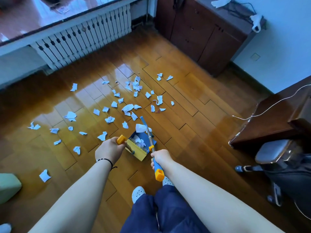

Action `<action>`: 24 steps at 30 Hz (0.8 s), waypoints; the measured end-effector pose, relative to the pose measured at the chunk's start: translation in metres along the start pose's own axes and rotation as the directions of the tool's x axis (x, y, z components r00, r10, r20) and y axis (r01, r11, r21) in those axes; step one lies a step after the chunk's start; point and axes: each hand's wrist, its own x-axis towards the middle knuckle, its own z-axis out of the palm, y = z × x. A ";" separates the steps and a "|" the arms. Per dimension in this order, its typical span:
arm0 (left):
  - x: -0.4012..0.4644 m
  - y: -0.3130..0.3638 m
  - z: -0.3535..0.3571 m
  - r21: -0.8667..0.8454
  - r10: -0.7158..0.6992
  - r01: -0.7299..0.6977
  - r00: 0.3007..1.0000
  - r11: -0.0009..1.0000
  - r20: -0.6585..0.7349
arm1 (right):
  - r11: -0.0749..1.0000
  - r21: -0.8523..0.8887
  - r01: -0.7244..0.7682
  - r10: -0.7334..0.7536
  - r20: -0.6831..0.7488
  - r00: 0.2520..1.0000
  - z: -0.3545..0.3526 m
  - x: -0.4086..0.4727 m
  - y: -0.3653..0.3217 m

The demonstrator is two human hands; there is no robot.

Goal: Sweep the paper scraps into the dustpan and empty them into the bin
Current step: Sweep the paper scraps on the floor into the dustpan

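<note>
- Two hands busy: left hand (109, 149) clenched round the dustpan handle (121, 139) w/ orange end cap; right hand (160, 157) grasping the broom handle (158, 170), blue grip w/ orange cap pointing back toward the person.
- Dustpan (144, 140) sits on the wood floor (193, 106), blue tray, yellow comb edge nearest the person. Landmark for the rest.
- Inside dustpan: a few white paper bits (139, 140); one bigger crumpled piece (140, 127) at its far lip, touching the broom shaft.
- Broom shaft (149, 133) runs along dustpan's right side; blue broom end (143, 119) just beyond the far lip.
- Paper scraps (127, 108) scattered beyond & left of dustpan, approx dozens; densest beyond it, a few well off to the left, one lone scrap (45, 175) left and nearer the person.
- Beyond dustpan, far: white radiator (84, 36) under a window sill.
- Beyond-right: dark wood cabinet (202, 34).
- Right of dustpan, well apart: dark bench (272, 121) w/ thin white cable (269, 108), black chair (277, 157) beside it.
- Near side: blue trousers (159, 211), white slippers (138, 192).
- Far left: pale green object (8, 187), cut by frame edge; can't tell what it is.
</note>
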 end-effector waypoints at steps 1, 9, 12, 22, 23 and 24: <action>0.002 0.004 0.001 -0.026 -0.010 0.010 1.000 1.000 0.001 | 1.000 -0.001 0.007 -0.007 -0.010 1.000 -0.004 0.002 -0.006; 0.045 0.070 0.014 -0.152 -0.043 0.045 0.999 0.987 0.014 | 0.998 -0.012 0.063 -0.063 -0.033 0.997 -0.061 0.046 -0.082; 0.067 0.113 0.017 -0.154 -0.093 0.090 0.996 0.984 -0.009 | 0.996 -0.032 0.085 -0.086 -0.041 0.995 -0.090 0.067 -0.116; 0.141 0.227 0.023 -0.185 -0.206 0.193 0.977 0.964 -0.056 | 0.991 -0.096 0.093 -0.098 -0.056 0.994 -0.165 0.134 -0.246; 0.149 0.236 0.024 -0.177 -0.205 0.193 0.978 0.965 -0.051 | 0.991 -0.095 0.099 -0.105 -0.063 0.993 -0.171 0.140 -0.258; 0.162 0.250 0.028 -0.169 -0.220 0.210 0.975 0.963 -0.040 | 0.989 -0.111 0.094 -0.102 -0.073 0.992 -0.180 0.156 -0.273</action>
